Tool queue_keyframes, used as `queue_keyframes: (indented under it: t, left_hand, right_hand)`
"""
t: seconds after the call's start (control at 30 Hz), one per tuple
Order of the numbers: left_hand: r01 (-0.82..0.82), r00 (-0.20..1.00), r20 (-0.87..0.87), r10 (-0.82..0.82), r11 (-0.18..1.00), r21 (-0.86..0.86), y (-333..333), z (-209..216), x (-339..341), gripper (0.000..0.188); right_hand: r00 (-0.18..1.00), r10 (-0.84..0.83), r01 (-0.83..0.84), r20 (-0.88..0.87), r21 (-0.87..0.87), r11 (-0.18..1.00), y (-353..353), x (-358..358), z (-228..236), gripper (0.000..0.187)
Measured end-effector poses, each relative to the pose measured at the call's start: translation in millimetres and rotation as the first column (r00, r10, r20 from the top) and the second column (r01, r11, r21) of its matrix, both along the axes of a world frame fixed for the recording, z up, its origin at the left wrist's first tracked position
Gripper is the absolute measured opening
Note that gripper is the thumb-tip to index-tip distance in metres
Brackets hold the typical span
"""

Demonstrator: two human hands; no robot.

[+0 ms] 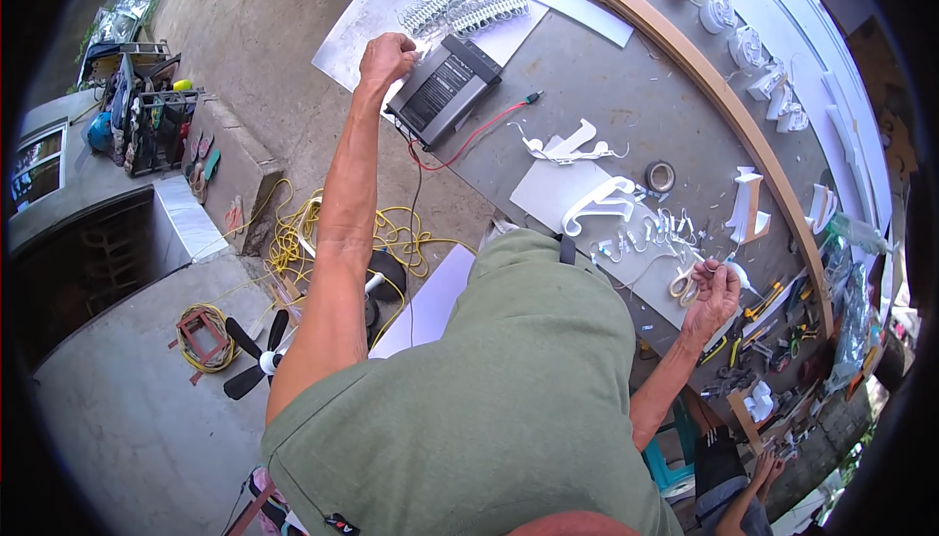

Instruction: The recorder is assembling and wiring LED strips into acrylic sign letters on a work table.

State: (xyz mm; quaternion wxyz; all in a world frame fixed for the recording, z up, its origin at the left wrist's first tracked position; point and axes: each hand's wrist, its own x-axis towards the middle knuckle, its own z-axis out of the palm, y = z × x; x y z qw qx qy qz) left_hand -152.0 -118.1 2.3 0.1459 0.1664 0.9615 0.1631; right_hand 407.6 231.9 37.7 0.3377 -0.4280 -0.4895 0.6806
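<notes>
My left hand (387, 57) reaches out to the left edge of a black-and-grey boxy electrical unit (442, 92), its fingers curled together. Whatever lies between those fingers is too small to make out. From the unit runs a red lead (476, 137) with a dark clip at its end. On the right, my right hand (715, 293) is raised with thumb and fingers pinched, possibly round something tiny. Beside it are scissors (682, 287) with pale handles. Several small white pieces with wire (670, 228) lie on a white sheet (548, 187) nearby.
White curved brackets (599, 203) and a roll of tape (660, 177) lie on the grey table (577, 76). Coiled wire strips (465, 8) sit at the far side. A long brown strip (724, 86) crosses the right. Yellow cable (293, 228) tangles on the floor. Another person's hands (770, 466) work at lower right.
</notes>
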Motion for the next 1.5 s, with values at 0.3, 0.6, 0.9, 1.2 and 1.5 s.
queue_keyframes:
  t: [0.3, 0.6, 0.9, 1.2, 1.5]
  left_hand:
    - [0.075, 0.997, -0.03, -0.074, 0.996, 0.042, 20, -4, 3, 0.028]
    - [-0.27, 0.962, 0.196, 0.191, 0.776, 0.57, -9, -11, 3, 0.024]
    - [-0.401, 0.916, 0.368, 0.16, 0.429, 0.809, 2, 36, 44, 0.021]
    - [-0.486, 0.827, 0.527, -0.198, 0.222, 0.845, 45, 79, 137, 0.018]
    - [-0.405, 0.78, 0.483, -0.397, 0.266, 0.875, 79, 94, 226, 0.017]
  right_hand:
    - [0.991, 0.049, -0.05, 0.129, 0.01, 0.999, 10, -22, -1, 0.015]
    - [0.989, 0.03, -0.031, 0.144, 0.007, 0.999, 8, -17, -12, 0.014]
    - [0.886, 0.037, -0.113, 0.462, 0.138, 0.984, 11, -1, -27, 0.013]
    - [0.786, 0.069, -0.385, 0.615, 0.399, 0.832, -23, -54, 27, 0.021]
    - [0.725, 0.681, -0.683, 0.1, 0.232, 0.693, -106, -154, 99, 0.03]
